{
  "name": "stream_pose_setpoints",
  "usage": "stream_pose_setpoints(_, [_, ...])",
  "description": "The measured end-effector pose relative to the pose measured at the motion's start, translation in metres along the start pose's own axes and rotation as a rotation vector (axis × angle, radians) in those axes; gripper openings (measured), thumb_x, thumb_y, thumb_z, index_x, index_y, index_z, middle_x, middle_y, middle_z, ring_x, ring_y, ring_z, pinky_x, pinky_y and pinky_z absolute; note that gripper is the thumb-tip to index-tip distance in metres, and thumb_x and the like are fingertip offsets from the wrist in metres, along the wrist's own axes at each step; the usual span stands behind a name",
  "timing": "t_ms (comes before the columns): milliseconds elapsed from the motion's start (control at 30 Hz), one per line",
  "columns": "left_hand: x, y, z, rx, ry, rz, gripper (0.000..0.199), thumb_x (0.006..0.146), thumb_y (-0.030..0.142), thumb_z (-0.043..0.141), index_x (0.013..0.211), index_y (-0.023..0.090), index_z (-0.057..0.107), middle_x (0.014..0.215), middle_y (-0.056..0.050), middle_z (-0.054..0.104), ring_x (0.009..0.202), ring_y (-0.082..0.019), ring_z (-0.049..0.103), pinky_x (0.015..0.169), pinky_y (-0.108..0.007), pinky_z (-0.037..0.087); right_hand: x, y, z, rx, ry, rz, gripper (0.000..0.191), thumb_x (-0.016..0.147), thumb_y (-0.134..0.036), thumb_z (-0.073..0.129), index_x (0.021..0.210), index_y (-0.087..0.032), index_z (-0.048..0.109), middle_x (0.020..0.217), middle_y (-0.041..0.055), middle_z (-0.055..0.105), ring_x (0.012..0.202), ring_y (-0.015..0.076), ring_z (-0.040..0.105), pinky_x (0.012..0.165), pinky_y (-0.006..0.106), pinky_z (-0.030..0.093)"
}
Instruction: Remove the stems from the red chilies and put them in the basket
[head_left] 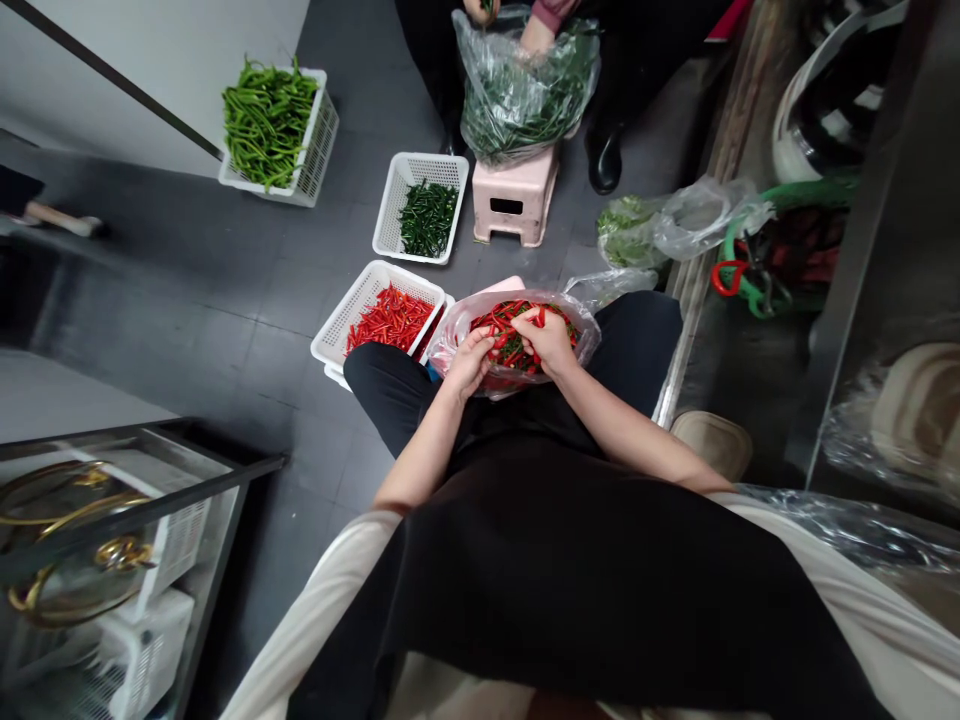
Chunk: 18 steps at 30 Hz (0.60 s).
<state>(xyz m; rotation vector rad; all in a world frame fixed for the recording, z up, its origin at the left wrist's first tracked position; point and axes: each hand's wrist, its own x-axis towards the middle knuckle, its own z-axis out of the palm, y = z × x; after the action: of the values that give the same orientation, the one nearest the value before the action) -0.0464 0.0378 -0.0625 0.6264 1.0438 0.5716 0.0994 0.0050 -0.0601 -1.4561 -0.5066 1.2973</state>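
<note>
Between my knees sits a clear plastic bag (589, 345) full of red chili peppers (517, 357) with green stems. Over its left part my left hand (471, 362) has its fingers closed on red chili peppers. My right hand (546, 340), close beside it above the same bag, is also closed, with red chili showing at its fingertips. How many chilies each hand grips is hidden. To the left, by my knee, a white plastic basket (330, 335) holds a heap of loose red chilies (390, 318).
Ahead stand a white basket (384, 215) of dark green chilies and a pink stool (514, 205) bearing a co-worker's bag (517, 110). Long green peppers (270, 125) fill another basket. Red-handled scissors (729, 277) rest on a green basket at right. A metal rack (225, 480) stands lower left.
</note>
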Motion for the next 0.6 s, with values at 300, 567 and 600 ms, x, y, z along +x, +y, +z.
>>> stream_pose_setpoints(300, [-0.001, 0.001, 0.008, 0.05, -0.044, -0.001, 0.029, 0.074, 0.038, 0.075, 0.083, 0.017, 0.058, 0.068, 0.004, 0.057, 0.05, -0.002, 0.043, 0.047, -0.017, 0.032, -0.004, -0.008, 0.009, 0.057, -0.049, 0.052, 0.026, 0.071, -0.033, 0.075, 0.071, -0.02, 0.052, 0.051, -0.006, 0.047, 0.045, 0.0064, 0.038, 0.041, 0.018, 0.029])
stream_pose_setpoints(567, [0.007, 0.005, 0.002, 0.001, 0.034, 0.02, 0.022, 0.082, 0.038, 0.067, 0.083, 0.019, 0.056, 0.075, 0.001, 0.057, 0.056, -0.004, 0.045, 0.052, -0.02, 0.036, 0.001, 0.003, -0.009, 0.351, -0.096, 0.41, 0.019, 0.072, -0.025, 0.068, 0.081, -0.019, 0.052, 0.062, -0.0027, 0.06, 0.044, 0.0057, 0.042, 0.037, 0.016, 0.028])
stream_pose_setpoints(600, [0.009, 0.004, 0.002, -0.017, 0.036, 0.019, 0.023, 0.082, 0.038, 0.067, 0.083, 0.019, 0.055, 0.073, 0.002, 0.055, 0.055, -0.004, 0.045, 0.053, -0.02, 0.037, -0.004, 0.002, -0.009, 0.313, -0.146, 0.371, 0.023, 0.07, -0.026, 0.071, 0.084, -0.02, 0.054, 0.062, -0.0036, 0.059, 0.044, 0.0058, 0.042, 0.037, 0.016, 0.028])
